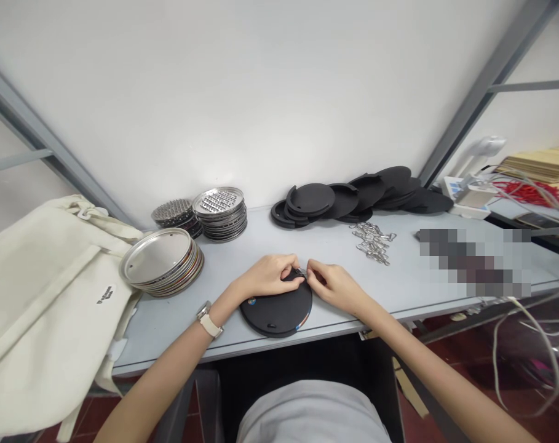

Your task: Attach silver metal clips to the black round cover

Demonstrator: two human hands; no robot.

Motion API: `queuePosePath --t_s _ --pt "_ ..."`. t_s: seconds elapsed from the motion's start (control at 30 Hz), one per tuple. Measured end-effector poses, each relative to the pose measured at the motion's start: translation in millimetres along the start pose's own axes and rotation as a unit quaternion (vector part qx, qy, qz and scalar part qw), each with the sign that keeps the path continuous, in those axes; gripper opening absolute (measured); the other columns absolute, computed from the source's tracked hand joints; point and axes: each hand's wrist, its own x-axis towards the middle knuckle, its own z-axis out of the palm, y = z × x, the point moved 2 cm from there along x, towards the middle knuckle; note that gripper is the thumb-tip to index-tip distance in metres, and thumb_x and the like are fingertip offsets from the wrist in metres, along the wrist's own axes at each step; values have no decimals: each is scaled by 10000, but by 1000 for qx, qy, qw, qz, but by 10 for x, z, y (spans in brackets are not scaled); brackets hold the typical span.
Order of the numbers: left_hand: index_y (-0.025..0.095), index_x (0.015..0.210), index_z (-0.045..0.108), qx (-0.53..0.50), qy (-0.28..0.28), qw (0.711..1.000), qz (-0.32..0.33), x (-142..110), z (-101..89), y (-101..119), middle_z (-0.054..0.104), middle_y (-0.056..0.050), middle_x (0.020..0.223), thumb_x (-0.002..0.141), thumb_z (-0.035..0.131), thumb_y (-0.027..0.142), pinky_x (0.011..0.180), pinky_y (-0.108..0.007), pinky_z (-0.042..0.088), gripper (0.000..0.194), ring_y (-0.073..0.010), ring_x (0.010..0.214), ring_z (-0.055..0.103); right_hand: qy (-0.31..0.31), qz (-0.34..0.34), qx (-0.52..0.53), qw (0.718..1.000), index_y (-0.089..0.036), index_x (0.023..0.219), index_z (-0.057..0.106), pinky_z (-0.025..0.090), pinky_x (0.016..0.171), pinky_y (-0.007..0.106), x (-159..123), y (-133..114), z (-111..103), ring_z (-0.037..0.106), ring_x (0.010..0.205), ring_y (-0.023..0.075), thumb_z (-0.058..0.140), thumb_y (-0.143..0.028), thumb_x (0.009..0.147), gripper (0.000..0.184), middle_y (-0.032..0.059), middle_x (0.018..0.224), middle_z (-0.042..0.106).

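A round black disc (279, 311) lies flat near the table's front edge, with a small hole and a coloured strip along its right rim. My left hand (273, 275) rests over its far edge, thumb and fingers pinched around a small silver metal clip (302, 272). From the other side, my right hand (331, 284) is closed with its fingertips at the same clip. The fingertips partly hide how the clip meets the disc. Beyond my right hand is a loose pile of similar silver clips (372, 242).
Black round covers (312, 200) lie overlapped along the wall. To the left stand stacks of metal discs (157, 255) and perforated metal discs (219, 212). A cream canvas bag (53, 295) occupies the left end. White cables (535, 332) hang at the right, near a white device (473, 194).
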Motion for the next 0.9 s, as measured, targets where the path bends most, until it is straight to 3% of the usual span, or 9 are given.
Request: queuePosePath --t_s 0.9 --pt "193 846 491 39 15 999 -8 8 -31 56 465 54 635 796 577 333 576 -228 332 172 -104 580 453 4 -7 -8 1000 -217 751 430 270 518 214 7 -30 -25 396 476 112 381 -219 879 138 -41 568 449"
